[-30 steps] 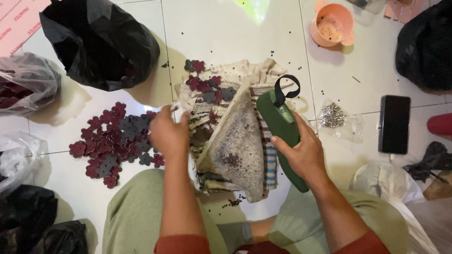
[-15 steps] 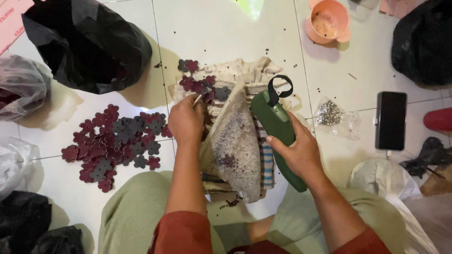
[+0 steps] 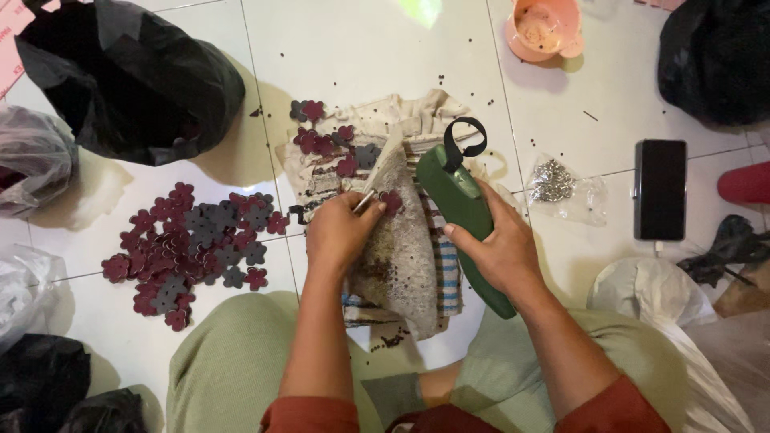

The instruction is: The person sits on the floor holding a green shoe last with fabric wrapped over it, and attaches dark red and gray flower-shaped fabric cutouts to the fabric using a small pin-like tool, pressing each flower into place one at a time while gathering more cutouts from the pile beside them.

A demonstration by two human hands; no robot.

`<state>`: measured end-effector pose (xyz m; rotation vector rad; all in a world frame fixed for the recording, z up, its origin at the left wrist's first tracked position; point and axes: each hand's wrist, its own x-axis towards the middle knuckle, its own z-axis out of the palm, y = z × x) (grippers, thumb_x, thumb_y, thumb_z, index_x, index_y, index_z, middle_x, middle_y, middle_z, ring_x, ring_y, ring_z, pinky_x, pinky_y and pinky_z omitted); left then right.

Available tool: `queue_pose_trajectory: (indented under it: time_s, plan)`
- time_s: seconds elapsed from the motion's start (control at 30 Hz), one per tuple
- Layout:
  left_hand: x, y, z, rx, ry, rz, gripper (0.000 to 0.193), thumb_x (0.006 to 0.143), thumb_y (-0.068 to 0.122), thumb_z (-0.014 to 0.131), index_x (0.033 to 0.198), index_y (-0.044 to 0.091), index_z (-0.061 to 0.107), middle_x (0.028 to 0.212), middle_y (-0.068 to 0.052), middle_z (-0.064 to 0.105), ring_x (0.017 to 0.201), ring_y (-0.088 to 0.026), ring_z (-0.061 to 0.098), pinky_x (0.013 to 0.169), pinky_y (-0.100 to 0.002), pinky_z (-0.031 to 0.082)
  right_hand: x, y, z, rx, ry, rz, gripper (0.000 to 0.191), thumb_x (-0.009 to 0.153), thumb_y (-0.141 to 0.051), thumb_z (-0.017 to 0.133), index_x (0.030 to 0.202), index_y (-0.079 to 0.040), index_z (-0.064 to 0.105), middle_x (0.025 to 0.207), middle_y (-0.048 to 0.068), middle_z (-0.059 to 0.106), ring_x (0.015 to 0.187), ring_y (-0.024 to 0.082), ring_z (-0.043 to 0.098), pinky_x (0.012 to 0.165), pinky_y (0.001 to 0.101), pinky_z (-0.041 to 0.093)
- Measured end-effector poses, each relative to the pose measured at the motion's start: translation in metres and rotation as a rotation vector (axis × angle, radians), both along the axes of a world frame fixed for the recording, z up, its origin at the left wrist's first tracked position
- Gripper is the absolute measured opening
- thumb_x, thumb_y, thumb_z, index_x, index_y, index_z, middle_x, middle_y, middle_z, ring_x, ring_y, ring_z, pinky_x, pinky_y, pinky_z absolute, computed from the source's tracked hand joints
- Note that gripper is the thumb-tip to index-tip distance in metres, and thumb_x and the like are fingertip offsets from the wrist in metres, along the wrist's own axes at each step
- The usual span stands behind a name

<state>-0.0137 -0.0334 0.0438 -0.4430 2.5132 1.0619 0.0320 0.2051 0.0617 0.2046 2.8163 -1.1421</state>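
Pinching a flower [image 3: 391,200] now on the board [image 3: 405,240], the left hand [image 3: 341,232] has left the pile [image 3: 192,240]; right hand [image 3: 501,248] still grips the green tool [image 3: 465,216].

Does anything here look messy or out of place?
Yes. Small dark specks are strewn across the white floor, and more lie below the pitted board. The flower-shaped cutouts sit in a loose heap straight on the tiles. Nothing looks broken.

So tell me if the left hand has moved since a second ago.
Yes. The left hand has gone right, away from the flower pile on the floor, onto the pad beside the green tool.
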Motion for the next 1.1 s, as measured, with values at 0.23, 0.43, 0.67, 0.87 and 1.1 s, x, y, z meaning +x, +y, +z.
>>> queue_pose_trajectory:
  time_s: [0.23, 0.43, 0.67, 0.87, 1.1]
  plan:
    - [0.008, 0.005, -0.012, 0.417, 0.082, 0.299, 0.028, 0.101, 0.031, 0.062, 0.120, 0.013, 0.072, 0.097, -0.006, 0.078, 0.078, -0.016, 0.065, 0.070, -0.032, 0.049, 0.001, 0.003, 0.001, -0.060, -0.010, -0.006, 0.084, 0.078, -0.040, 0.080, 0.150, -0.010, 0.050, 0.135, 0.018, 0.065, 0.125, 0.030, 0.063, 0.104, 0.0396, 0.047]
    - [0.009, 0.012, -0.063, 1.074, 0.363, 0.302, 0.022, 0.104, 0.006, 0.057, 0.126, 0.003, 0.060, 0.118, -0.008, 0.074, 0.103, -0.011, 0.070, 0.093, -0.026, 0.056, 0.000, 0.002, 0.004, -0.036, -0.039, -0.008, 0.085, 0.077, -0.040, 0.080, 0.150, -0.010, 0.049, 0.133, 0.018, 0.066, 0.123, 0.030, 0.065, 0.102, 0.0395, 0.048]
    - [0.014, 0.018, -0.091, 1.159, 0.432, 0.312, 0.019, 0.107, 0.001, 0.056, 0.125, 0.001, 0.059, 0.116, -0.009, 0.072, 0.102, -0.014, 0.069, 0.094, -0.029, 0.056, 0.001, 0.000, 0.008, -0.041, -0.100, -0.022, 0.084, 0.075, -0.040, 0.079, 0.150, -0.013, 0.050, 0.130, 0.016, 0.068, 0.118, 0.028, 0.067, 0.100, 0.0388, 0.050]
    - [0.012, 0.019, -0.091, 1.175, 0.443, 0.338, 0.020, 0.107, 0.001, 0.055, 0.126, 0.000, 0.060, 0.112, -0.009, 0.072, 0.102, -0.013, 0.069, 0.096, -0.030, 0.058, 0.000, -0.002, 0.009, -0.028, -0.055, 0.006, 0.084, 0.076, -0.039, 0.080, 0.150, -0.011, 0.049, 0.133, 0.017, 0.067, 0.121, 0.029, 0.066, 0.101, 0.0396, 0.049]
    - [0.014, 0.021, -0.081, 1.093, 0.423, 0.333, 0.020, 0.106, 0.002, 0.055, 0.125, -0.001, 0.060, 0.113, -0.008, 0.072, 0.104, -0.011, 0.068, 0.095, -0.027, 0.057, 0.000, -0.001, 0.006, -0.008, -0.133, -0.020, 0.089, 0.074, -0.042, 0.079, 0.152, -0.010, 0.047, 0.133, 0.017, 0.066, 0.120, 0.029, 0.066, 0.101, 0.0394, 0.049]
